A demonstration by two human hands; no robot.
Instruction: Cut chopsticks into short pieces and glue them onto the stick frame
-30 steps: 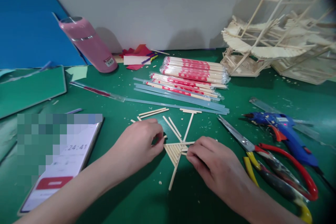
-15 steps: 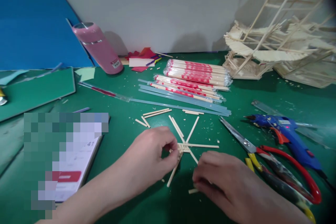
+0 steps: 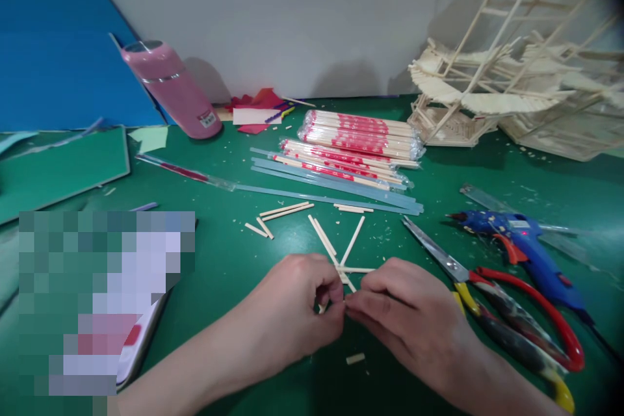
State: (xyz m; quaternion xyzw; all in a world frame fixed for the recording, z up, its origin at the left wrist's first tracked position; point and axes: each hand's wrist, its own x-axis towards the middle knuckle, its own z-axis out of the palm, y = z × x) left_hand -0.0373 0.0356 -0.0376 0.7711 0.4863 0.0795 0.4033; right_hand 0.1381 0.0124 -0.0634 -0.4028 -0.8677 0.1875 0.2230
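Note:
Thin pale wooden sticks (image 3: 351, 242) fan out in a star on the green table, their crossing point partly behind my fingers. My left hand (image 3: 309, 302) is closed in a pinch just below that crossing, a small pale bit of wooden stick showing at its fingers. From the other side my right hand (image 3: 412, 315) comes in with thumb and forefinger pressed together, tips meeting those of my left. What the right fingertips hold is too small to make out. One short stick piece (image 3: 355, 359) lies on the table below the hands.
Red-handled scissors (image 3: 455, 266) and a blue glue gun (image 3: 526, 227) lie at right. Behind are wrapped chopsticks (image 3: 358, 133), bluish glue sticks (image 3: 331, 177), cut sticks (image 3: 286, 210) and a stick-built model (image 3: 487, 88). A pink bottle (image 3: 175, 94) and a phone (image 3: 141, 344) are on the left.
My right hand has moved up and left to my left fingertips, uncovering the short stick piece. My left hand has shifted slightly down and right. The view has turned a little right.

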